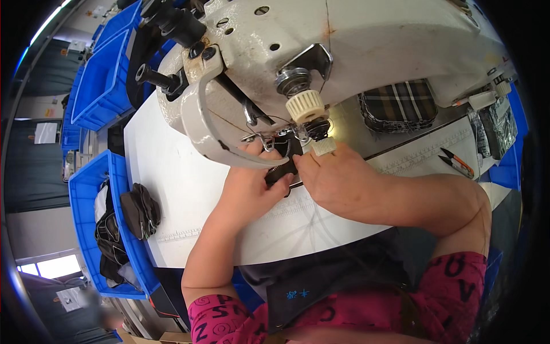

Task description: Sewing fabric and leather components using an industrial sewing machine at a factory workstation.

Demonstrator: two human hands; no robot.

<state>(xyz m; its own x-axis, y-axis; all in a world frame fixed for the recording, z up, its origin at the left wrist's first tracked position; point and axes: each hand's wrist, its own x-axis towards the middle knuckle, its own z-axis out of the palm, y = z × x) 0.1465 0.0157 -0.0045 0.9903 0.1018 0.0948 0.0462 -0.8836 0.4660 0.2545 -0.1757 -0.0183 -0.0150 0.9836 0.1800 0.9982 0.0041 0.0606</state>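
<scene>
A white industrial sewing machine spans the top of the view, its needle area coming down over the work. Below it lies a small dark fabric piece with a light line of stitching or teeth along it. My left hand grips this piece from the left, thumb on the near side and fingers partly hidden behind the machine's curved guard. On the other side, my right hand has its fingers bent and pinched at the piece's right edge, close to the needle; the tension knobs partly cover its fingertips.
A stack of plaid fabric pieces lies right of the needle. Orange-handled thread snips rest beside printed rulers on the white table. At the left, dark pouches sit next to a blue bin of fabric goods.
</scene>
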